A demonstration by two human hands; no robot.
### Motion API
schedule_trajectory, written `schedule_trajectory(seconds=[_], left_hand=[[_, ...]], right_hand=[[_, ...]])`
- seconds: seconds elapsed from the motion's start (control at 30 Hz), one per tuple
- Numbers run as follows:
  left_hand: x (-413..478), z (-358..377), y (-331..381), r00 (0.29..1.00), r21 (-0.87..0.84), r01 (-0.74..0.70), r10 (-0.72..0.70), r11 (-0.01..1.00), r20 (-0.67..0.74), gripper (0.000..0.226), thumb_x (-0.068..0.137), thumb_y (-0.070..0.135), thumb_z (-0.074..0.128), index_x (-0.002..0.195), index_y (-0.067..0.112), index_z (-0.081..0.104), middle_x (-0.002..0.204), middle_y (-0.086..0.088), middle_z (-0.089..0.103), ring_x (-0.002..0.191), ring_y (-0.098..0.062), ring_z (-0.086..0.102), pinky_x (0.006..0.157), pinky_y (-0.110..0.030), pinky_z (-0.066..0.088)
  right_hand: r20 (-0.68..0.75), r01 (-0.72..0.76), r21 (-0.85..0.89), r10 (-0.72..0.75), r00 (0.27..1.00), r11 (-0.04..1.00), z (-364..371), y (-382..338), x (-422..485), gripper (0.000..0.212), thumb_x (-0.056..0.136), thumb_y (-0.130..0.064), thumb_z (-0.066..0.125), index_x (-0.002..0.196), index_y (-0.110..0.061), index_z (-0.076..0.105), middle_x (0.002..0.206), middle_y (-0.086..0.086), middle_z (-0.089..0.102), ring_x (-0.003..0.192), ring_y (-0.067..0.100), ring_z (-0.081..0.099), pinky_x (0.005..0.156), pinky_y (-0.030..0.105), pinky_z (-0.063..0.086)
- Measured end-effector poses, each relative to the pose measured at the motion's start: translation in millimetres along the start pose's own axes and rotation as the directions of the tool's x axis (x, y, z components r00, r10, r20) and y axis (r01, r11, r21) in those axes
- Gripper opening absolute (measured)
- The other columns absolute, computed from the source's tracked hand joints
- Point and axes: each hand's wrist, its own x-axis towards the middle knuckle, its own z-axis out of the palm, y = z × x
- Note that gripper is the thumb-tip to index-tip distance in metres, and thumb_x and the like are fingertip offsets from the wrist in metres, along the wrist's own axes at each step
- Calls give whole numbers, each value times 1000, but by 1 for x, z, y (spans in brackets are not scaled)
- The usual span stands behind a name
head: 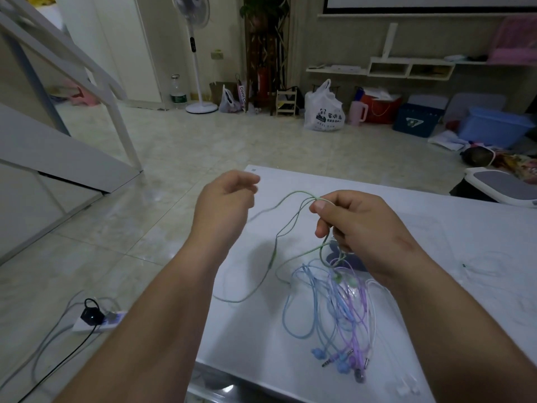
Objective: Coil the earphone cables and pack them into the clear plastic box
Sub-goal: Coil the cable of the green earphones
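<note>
Right hand [363, 234] pinches the green cable [273, 257] at frame centre, so I judge the loops are gathered | left hand [223, 205] half-curled, grip I cannot tell | other cables [343, 309] on tabletop [261, 344], lower centre

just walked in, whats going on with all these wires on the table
A person is coiling a green earphone cable over a white table. Their right hand pinches its gathered loops. The left hand is raised beside it with curled fingers; whether it holds the loose end is unclear. Blue, purple and white earphones lie in a tangled pile on the table, not yet coiled. Nothing is visibly packed in a box.
</note>
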Motion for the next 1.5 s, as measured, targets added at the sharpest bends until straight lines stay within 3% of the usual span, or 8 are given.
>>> schedule_trajectory(seconds=[0.23,0.4,0.53,0.7,0.87,1.03,1.2,1.5], left_hand=[[-7,13,-9,913,195,-194,104,962,395,17,96,31,56,98,26,72,99,5,72,100,-13,64,90,-33,48],[-8,13,-8,883,305,-198,35,931,467,11,91,29,64,83,24,69,92,-1,70,85,-16,61,78,-30,48],[-9,10,-4,882,242,-139,9,960,471,20,94,32,56,81,18,59,87,0,73,97,-34,62,92,-50,47],[-9,11,2,932,-41,-27,40,999,361,22,97,15,47,75,13,49,49,6,42,47,-19,46,64,-40,48],[-6,9,3,964,-38,-92,98,995,248,18,85,23,60,68,19,59,51,11,41,46,-11,35,54,-30,34],[-8,10,-1,961,74,-163,141,984,238,18,90,15,63,72,13,62,49,12,40,47,-9,31,48,-22,29],[-10,13,-2,951,174,-210,160,962,264,18,91,17,62,73,15,62,52,8,42,43,-7,32,43,-16,28],[-7,12,-1,967,109,-216,198,970,161,18,92,14,61,74,10,61,50,12,38,46,-5,30,44,-16,27]], right_hand=[[45,9,1,-9,999,1000,4,4,2,18,94,-24,60,84,-14,71,66,2,68,44,13,29,42,23,27],[55,-8,64,4,998,998,4,4,3,18,95,-20,59,85,-12,72,64,3,66,44,12,29,43,24,26],[61,-65,191,54,997,979,5,3,4,17,96,-17,57,90,-6,69,66,6,65,45,12,27,42,22,25],[69,-109,152,99,993,982,6,4,3,13,93,-7,55,95,-4,68,86,10,74,51,14,33,47,25,29],[134,-5,-224,36,990,975,8,5,1,33,78,3,55,95,-22,69,94,-5,71,51,-5,52,57,19,41],[212,98,-700,74,975,707,11,9,1,31,76,-3,57,90,-30,61,91,-10,63,73,0,55,56,11,40],[176,88,-833,111,978,546,10,15,2,20,83,-12,61,93,-28,54,95,-5,59,85,16,57,68,31,48],[217,97,-807,140,966,582,8,0,-3,40,76,3,50,106,-24,50,96,0,58,87,20,56,76,38,52]])
